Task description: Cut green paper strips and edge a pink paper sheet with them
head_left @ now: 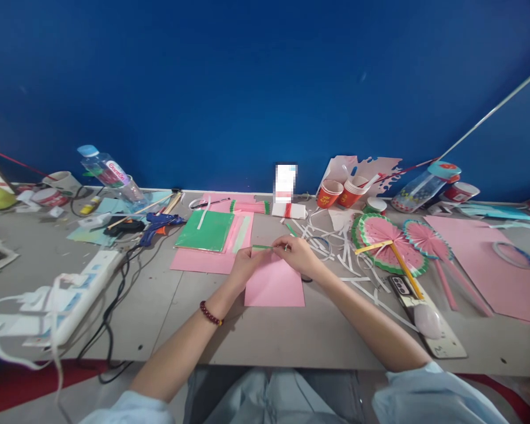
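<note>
A pink sheet of paper [274, 287] lies on the table in front of me, with a narrow green strip [262, 247] along its far edge. My left hand [248, 263] grips that far edge, thumb and fingers pressed together near the strip. My right hand [301, 257] pinches the same edge at its right end, the fingertips close to the left hand's. Exactly how the strip sits against the pink sheet is partly hidden by my fingers. Just left of the hands, a pack of green paper [205, 230] rests on another pink sheet [198, 261].
White paper strips [347, 253] lie scattered on the right, beside pink-and-green watermelon paper fans [380, 235]. A phone [441, 338] is at the front right. Left are a blue glue gun [159, 227], cables and a power strip [88, 294]. Red paper cups [329, 193] stand by the blue wall.
</note>
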A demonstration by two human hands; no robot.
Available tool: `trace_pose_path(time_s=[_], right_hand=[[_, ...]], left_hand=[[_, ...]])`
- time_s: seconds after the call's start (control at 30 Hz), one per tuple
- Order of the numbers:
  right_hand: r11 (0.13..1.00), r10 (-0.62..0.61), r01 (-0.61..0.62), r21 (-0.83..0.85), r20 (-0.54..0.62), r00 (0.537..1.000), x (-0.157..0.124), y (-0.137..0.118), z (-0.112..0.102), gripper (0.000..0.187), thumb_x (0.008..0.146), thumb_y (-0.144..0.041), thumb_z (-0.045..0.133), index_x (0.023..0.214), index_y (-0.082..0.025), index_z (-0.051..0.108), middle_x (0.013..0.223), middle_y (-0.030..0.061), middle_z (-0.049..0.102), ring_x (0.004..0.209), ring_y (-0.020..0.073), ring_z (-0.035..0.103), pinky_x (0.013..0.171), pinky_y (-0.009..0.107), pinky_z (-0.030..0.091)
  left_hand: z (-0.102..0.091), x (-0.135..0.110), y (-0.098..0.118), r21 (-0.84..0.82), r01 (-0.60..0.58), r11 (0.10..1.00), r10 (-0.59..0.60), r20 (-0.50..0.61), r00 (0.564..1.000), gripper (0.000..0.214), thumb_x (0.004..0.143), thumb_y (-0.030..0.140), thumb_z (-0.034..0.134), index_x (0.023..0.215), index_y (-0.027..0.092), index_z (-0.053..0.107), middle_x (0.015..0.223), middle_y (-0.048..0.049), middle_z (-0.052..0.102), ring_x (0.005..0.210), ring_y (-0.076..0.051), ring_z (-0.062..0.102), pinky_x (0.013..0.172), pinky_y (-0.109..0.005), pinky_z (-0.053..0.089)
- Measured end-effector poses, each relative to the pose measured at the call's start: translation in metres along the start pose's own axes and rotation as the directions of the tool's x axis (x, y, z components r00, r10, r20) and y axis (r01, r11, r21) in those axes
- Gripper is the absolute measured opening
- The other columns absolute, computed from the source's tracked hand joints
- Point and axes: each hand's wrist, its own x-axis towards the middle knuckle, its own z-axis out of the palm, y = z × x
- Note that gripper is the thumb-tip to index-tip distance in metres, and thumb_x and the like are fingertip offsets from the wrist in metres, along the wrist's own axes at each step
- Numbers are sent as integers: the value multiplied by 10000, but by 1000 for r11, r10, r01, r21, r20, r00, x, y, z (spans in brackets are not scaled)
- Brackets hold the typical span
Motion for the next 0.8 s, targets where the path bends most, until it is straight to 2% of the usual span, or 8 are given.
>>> trace_pose_path(time_s=[0.13,0.33,0.43,0.57,0.67,0.8], right_hand=[[1000,1,-1,9,10,1000,-1,-2,0,153,768,-189,538,775,-195,691,710,10,668,627,126,533,595,230,367],[1000,2,-2,1,5,1000,0,-1,1,170,772,-193,532,811,-183,698,663,2,635,581,111,495,565,224,346],[1000,21,-21,-4,-4,1000,1,0,-1,175,767,-188,538,826,-178,702,675,4,640,578,108,492,564,222,343],[999,40,-40,-18,-6,999,1,-1,-4,188,764,-167,533,830,-177,708,686,8,649,589,108,493,571,221,342],[999,38,-38,-26,-3,999,1,-1,-5,203,763,-153,521,835,-177,710,665,4,637,589,109,488,575,221,342],[1000,21,-21,-15,2,1000,1,1,-4,221,763,-146,507,844,-183,709,659,0,629,590,108,478,585,223,341]], left_hand=[[-1,2,-4,66,-51,996,53,-30,998,472,587,468,754,420,165,433,421,75,273,420,-46,234,429,-227,157],[-4,8,-12,70,-106,992,109,-33,994,480,608,484,725,426,165,417,438,69,299,435,-51,256,448,-227,176],[-4,7,-9,52,-48,998,49,-8,999,411,605,495,728,484,154,532,447,53,405,452,-70,339,471,-228,234],[-4,5,-4,-54,-16,998,17,19,1000,331,580,458,755,702,157,697,722,-25,668,704,-160,561,654,-255,379],[-5,6,-4,-55,15,998,-15,7,1000,330,581,448,750,733,156,717,808,-50,698,814,-203,589,727,-275,392],[-6,6,-4,13,-5,1000,5,29,1000,337,615,453,728,761,150,728,751,-48,689,810,-209,587,712,-274,397]])
